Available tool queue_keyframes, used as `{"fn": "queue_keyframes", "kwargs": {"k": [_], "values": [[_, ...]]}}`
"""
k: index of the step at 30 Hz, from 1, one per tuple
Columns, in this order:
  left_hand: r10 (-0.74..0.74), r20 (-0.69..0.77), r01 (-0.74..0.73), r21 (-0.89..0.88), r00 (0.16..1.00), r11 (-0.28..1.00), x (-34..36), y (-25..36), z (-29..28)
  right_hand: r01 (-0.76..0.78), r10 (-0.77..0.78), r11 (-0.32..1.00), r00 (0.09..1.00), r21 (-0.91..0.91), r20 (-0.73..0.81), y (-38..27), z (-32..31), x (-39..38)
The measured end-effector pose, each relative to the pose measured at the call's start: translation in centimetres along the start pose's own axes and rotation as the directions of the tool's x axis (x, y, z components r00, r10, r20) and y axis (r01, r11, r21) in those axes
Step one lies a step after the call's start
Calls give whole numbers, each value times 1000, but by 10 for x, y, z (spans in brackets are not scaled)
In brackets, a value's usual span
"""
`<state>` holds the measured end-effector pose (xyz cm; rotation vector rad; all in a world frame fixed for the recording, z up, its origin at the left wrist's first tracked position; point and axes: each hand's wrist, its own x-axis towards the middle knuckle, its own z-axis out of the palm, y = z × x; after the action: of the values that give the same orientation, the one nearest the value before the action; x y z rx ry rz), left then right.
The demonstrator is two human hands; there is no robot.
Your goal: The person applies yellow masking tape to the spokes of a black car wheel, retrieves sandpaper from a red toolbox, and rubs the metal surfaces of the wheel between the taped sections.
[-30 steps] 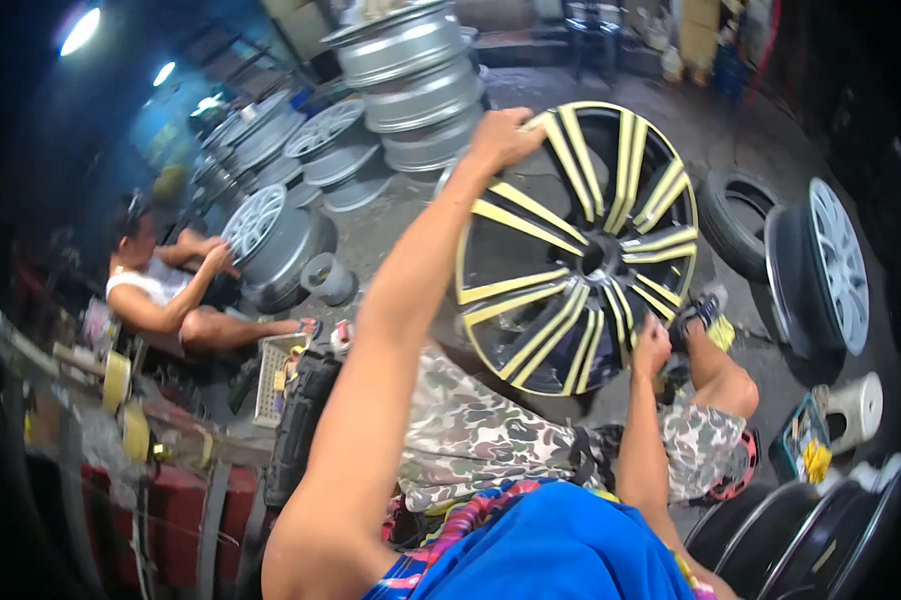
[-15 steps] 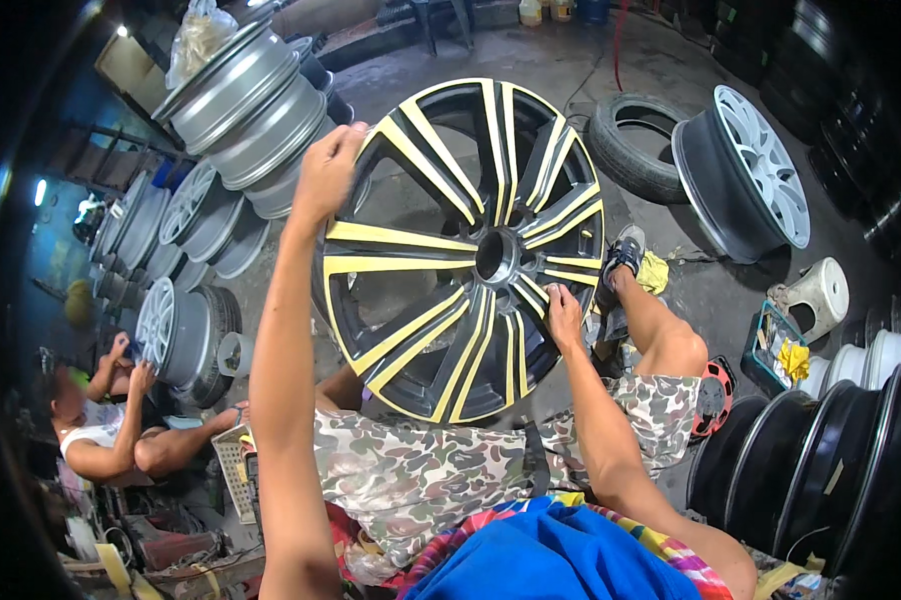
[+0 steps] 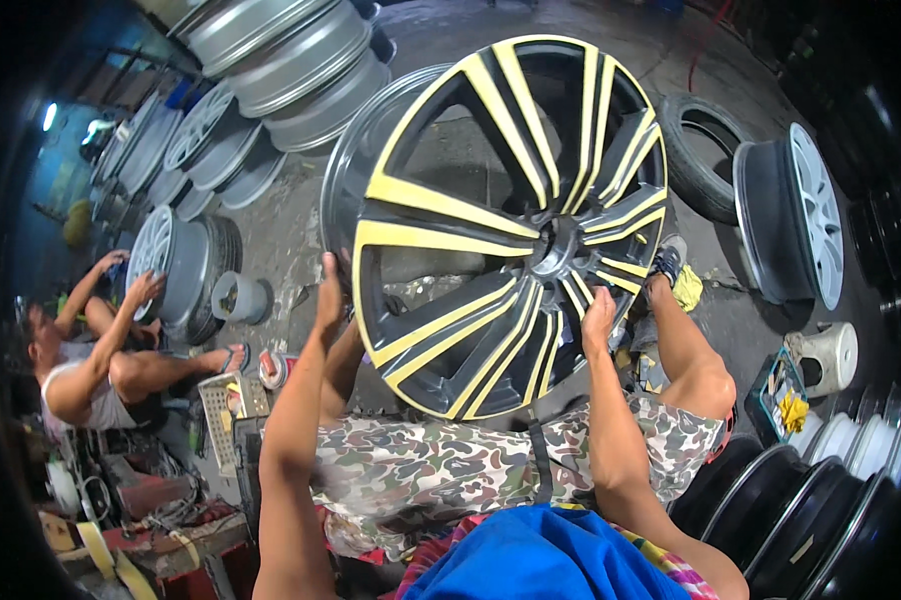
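A large black wheel rim with yellow masking on its spokes and lip (image 3: 506,230) is tilted up over my legs in camouflage shorts (image 3: 441,460). My left hand (image 3: 331,290) is at its lower-left outer edge, thumb pointing up, holding it there. My right hand (image 3: 598,315) grips it on the lower-right spokes, below the central hub. Most of my left fingers are hidden by the rim. My right shoe (image 3: 668,262) is just beyond the rim's right side, beside a yellow cloth (image 3: 687,289).
A co-worker (image 3: 76,375) sits left, both hands at a silver wheel (image 3: 154,260). Stacked rims (image 3: 291,70) stand behind. Right are a tyre (image 3: 691,170), a grey rim (image 3: 786,220), a stool (image 3: 831,355), a tool basket (image 3: 776,400) and black rims (image 3: 771,520). A bucket (image 3: 239,296) is left.
My left hand has moved from the upper-left rim down to the lower-left edge. The rim has shifted and tilted, showing more of its silver barrel. The view has turned since the earliest frame.
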<state>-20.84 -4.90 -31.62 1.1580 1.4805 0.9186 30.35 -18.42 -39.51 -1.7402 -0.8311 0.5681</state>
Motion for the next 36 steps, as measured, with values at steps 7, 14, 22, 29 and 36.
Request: {"fn": "queue_keyframes", "kwargs": {"k": [7, 14, 22, 29, 36], "values": [[-19, -96, 3, -163, 995, 987, -10, -14, 18, 17, -18, 995, 1000, -100, -8, -11, 11, 2], [352, -300, -225, 386, 886, 895, 14, 96, 24, -319, 329, 932, 944, 170, -35, 35, 19, -40], [297, -202, -211, 360, 933, 909, 75, 224, 38, -687, 589, 554, 723, 471, 361, -34, 68, -189], [266, -88, -224, 330, 960, 917, 127, 230, 70, -673, 598, 569, 733, 472, 324, -56, 55, -183], [417, -99, -327, 471, 904, 819, 169, 212, 44, -495, 341, 836, 807, 238, 482, -85, -5, -179]]}}
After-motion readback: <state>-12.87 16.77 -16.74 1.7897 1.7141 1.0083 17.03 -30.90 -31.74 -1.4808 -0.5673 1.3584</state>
